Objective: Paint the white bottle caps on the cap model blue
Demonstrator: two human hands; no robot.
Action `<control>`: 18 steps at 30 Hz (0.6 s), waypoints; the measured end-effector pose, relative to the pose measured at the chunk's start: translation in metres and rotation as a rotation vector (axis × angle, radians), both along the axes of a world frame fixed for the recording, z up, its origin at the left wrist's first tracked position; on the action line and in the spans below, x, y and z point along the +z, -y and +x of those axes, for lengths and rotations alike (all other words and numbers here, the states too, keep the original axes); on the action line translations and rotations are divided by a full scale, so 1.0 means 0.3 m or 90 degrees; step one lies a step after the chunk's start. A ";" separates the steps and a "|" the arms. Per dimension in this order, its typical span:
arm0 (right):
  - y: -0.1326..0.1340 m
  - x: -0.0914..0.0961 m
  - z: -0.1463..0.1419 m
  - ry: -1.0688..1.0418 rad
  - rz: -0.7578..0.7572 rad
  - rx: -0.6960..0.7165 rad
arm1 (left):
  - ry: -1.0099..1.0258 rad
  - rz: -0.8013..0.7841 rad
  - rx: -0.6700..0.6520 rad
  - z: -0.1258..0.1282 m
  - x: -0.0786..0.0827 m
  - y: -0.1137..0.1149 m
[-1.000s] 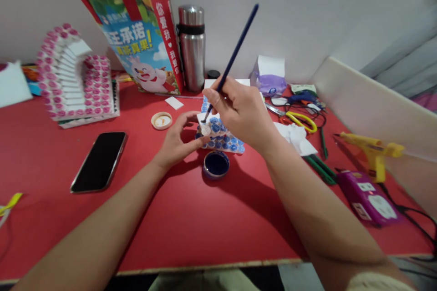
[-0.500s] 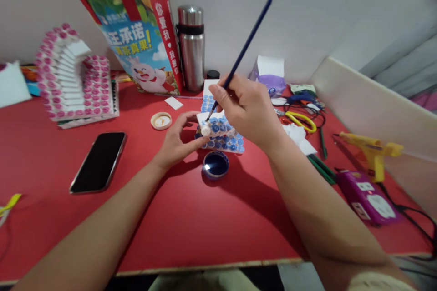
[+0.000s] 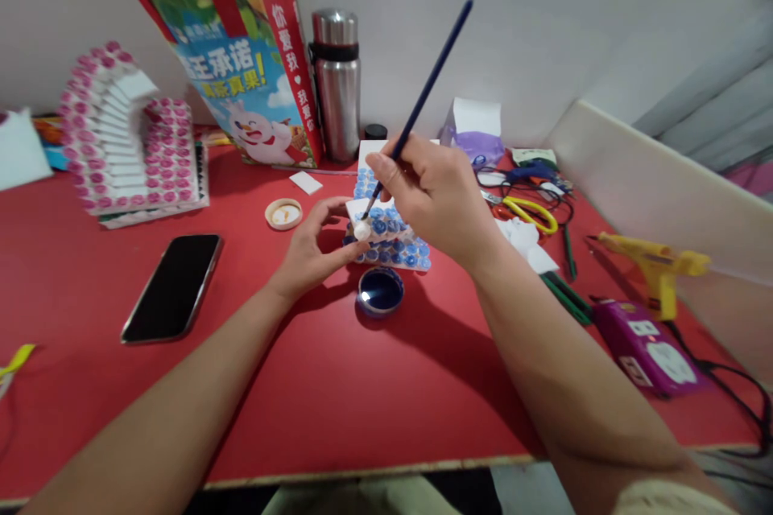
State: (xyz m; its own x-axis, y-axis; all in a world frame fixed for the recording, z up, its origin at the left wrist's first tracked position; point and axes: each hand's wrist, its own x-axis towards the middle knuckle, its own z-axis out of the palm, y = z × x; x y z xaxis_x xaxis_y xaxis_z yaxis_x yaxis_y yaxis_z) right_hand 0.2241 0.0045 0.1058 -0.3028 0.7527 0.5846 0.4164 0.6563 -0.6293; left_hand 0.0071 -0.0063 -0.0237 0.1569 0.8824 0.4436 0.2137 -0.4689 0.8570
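My right hand pinches a dark blue paintbrush, its tip down at a white, unpainted roll on a small craft model. This model is white board covered in rows of rolled rosettes, most of them painted blue. At its left end, my left hand grips it between thumb and fingers; some fingertips are hidden behind it. Just in front stands a small round pot of dark blue paint. A pale round lid lies left of the model, beyond my left hand.
A black phone lies at left, before a pink-and-white craft model. Behind stand a printed bag and a steel flask. At right are yellow-handled scissors, a yellow glue gun and a purple power strip.
The brush tip has shifted slightly down toward the white roll, and the brush has tilted a little. My left hand keeps its hold; the whole view has moved slightly.
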 end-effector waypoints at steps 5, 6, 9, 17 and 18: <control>-0.003 -0.001 0.004 -0.021 0.010 0.011 | 0.001 0.005 -0.001 0.001 -0.002 0.001; -0.004 -0.002 0.004 -0.016 0.014 0.014 | 0.001 0.006 0.000 0.001 -0.004 0.001; -0.004 -0.004 0.004 -0.027 0.007 0.005 | 0.004 0.004 0.007 0.000 -0.007 -0.001; 0.003 0.002 0.001 -0.027 0.005 -0.006 | 0.007 0.007 -0.002 0.000 -0.004 -0.002; 0.003 0.003 0.002 -0.022 0.002 0.002 | 0.006 0.007 -0.002 0.000 -0.003 -0.002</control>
